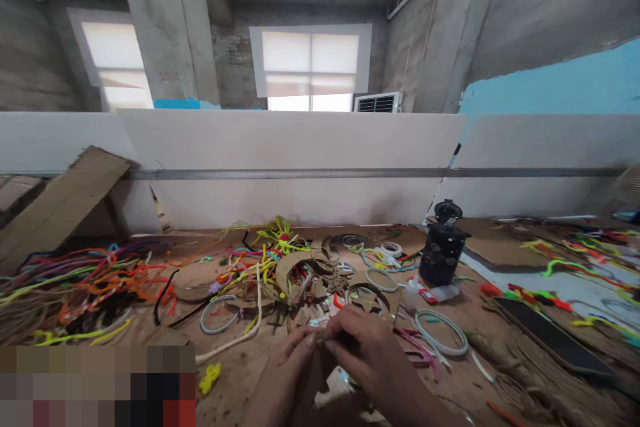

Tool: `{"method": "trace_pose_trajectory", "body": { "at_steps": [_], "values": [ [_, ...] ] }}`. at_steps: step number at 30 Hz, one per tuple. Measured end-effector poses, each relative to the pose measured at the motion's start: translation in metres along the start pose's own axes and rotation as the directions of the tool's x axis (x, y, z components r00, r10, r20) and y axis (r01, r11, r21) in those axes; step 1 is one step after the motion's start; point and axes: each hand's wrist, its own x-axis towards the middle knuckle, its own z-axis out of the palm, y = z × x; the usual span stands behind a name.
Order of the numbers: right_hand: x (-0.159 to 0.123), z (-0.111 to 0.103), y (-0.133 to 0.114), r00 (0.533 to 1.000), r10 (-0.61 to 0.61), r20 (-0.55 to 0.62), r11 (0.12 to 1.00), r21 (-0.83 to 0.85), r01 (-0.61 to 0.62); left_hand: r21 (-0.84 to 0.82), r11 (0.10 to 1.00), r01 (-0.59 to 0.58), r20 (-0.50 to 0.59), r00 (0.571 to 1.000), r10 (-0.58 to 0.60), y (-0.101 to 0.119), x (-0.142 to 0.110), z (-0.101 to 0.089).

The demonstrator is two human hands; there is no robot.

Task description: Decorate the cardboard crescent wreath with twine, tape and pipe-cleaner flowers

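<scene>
My left hand (293, 359) and my right hand (364, 347) meet low in the middle of the view, thumbs and fingertips pinched together. Between the fingertips is a small brownish piece, too hidden to name. Just beyond the hands lie curved cardboard cut-outs (294, 275) and a pale ring (382, 279) among scraps. A small yellow looped pipe-cleaner shape (209, 379) rests left of my left hand. To the right of my right hand sit pale rings (441, 332) and a pink-purple looped piece (419, 358).
Tangled colored pipe cleaners (95, 273) cover the table's left side. A black lidded container (442, 253) stands at back right, beside a small white bottle (412, 293). A dark phone (553, 337) lies far right. Cardboard (67, 203) leans at left, and a white partition (300, 200) closes the back.
</scene>
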Motion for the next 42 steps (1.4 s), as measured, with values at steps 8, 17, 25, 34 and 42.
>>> {"method": "trace_pose_trajectory", "body": {
  "at_steps": [8,17,25,34,42],
  "values": [
    [-0.002,-0.001,0.001,1.000,-0.023,-0.012,0.999,-0.025,0.023,0.041,0.998,-0.038,0.001,0.999,0.038,-0.005,-0.001,0.002],
    [-0.001,-0.012,0.000,0.996,0.091,-0.016,0.994,-0.056,-0.092,0.226,0.971,-0.079,-0.002,0.997,0.081,-0.002,-0.005,-0.002],
    [-0.003,-0.013,0.004,0.995,0.096,-0.030,0.995,0.020,-0.096,0.176,0.984,-0.019,-0.001,1.000,0.020,-0.001,-0.005,-0.001],
    [-0.008,-0.017,0.005,0.993,0.109,-0.044,0.994,0.022,-0.108,0.223,0.975,-0.008,-0.016,1.000,0.012,0.004,-0.006,-0.004],
    [-0.008,-0.016,0.003,0.988,0.140,-0.057,0.990,0.010,-0.140,0.217,0.976,-0.023,-0.028,0.999,0.030,0.001,-0.007,-0.001]
  ]
}}
